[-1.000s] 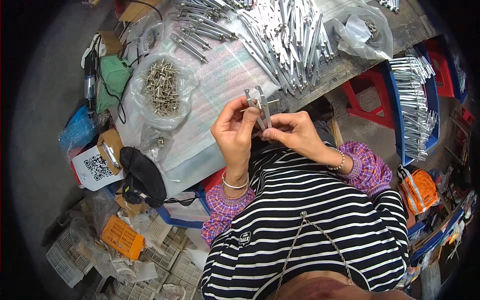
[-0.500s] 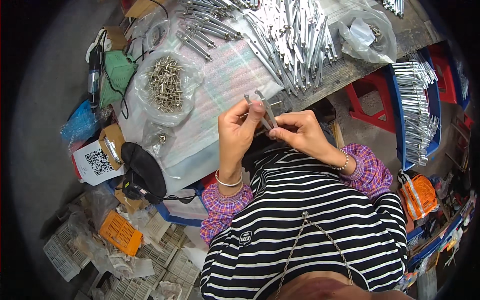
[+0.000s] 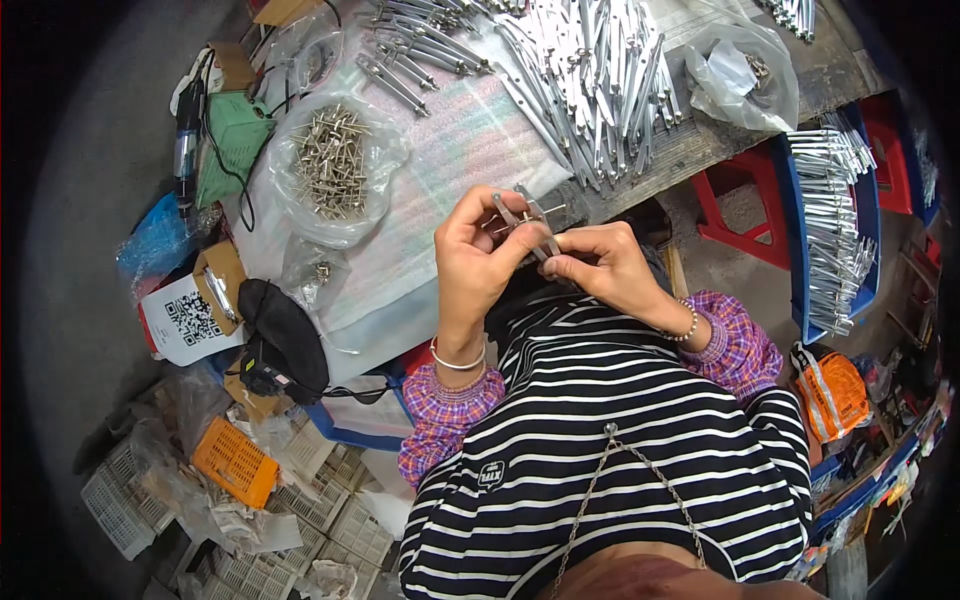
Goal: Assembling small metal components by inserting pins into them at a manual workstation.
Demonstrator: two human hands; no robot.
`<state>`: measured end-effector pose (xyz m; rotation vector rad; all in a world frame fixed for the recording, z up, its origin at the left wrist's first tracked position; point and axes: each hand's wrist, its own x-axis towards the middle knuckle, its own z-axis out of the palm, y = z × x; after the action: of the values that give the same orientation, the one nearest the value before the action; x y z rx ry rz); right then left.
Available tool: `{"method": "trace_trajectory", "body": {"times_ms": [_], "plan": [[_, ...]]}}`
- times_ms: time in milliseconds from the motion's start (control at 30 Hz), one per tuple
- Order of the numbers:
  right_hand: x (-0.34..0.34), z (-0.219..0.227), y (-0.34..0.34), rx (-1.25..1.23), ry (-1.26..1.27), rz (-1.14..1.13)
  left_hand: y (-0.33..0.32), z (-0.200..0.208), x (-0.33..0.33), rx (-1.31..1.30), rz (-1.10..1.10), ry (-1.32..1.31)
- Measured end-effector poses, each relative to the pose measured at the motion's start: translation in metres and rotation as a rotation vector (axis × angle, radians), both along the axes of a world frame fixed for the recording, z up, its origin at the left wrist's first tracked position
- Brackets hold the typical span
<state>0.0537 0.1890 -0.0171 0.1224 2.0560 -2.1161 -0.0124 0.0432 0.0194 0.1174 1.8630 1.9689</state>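
Close to my body, both hands hold a pair of narrow silver metal strips (image 3: 541,212) with their far ends spread apart. My left hand (image 3: 470,255) is closed round them, thumb pressed over the front. My right hand (image 3: 612,262) pinches their near ends between thumb and fingers. A thin metal pin (image 3: 556,209) sticks out sideways near the far ends; how it sits in the strips is partly hidden by my fingers. Left of my hands, an open clear plastic bag (image 3: 376,205) holds many headed metal pins (image 3: 333,160). A large heap of similar strips (image 3: 600,90) lies beyond my hands.
Strips with fittings (image 3: 425,50) lie at the table's far left. A second plastic bag (image 3: 716,95) stands right of the heap. Blue bins (image 3: 800,290) of strips and a red stool (image 3: 745,205) are at right. A black pouch (image 3: 285,330) sits at the table's left edge.
My left thumb has moved down along the strips toward my right hand, and the left fingers have curled in around their far ends. My right hand keeps its pinch.
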Motion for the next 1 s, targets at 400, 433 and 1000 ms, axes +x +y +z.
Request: {"method": "trace_trajectory", "body": {"times_ms": [400, 433, 1000], "plan": [[-0.003, 0.006, 0.000, 0.047, 0.056, 0.006, -0.012, -0.005, 0.001, -0.160, -0.042, 0.106], [-0.003, 0.006, -0.001, 0.045, 0.056, 0.017, -0.017, -0.007, -0.002, -0.235, -0.087, 0.131], [-0.002, 0.008, -0.002, -0.001, -0.030, 0.053, -0.003, -0.007, 0.000, -0.128, 0.133, 0.308]]}}
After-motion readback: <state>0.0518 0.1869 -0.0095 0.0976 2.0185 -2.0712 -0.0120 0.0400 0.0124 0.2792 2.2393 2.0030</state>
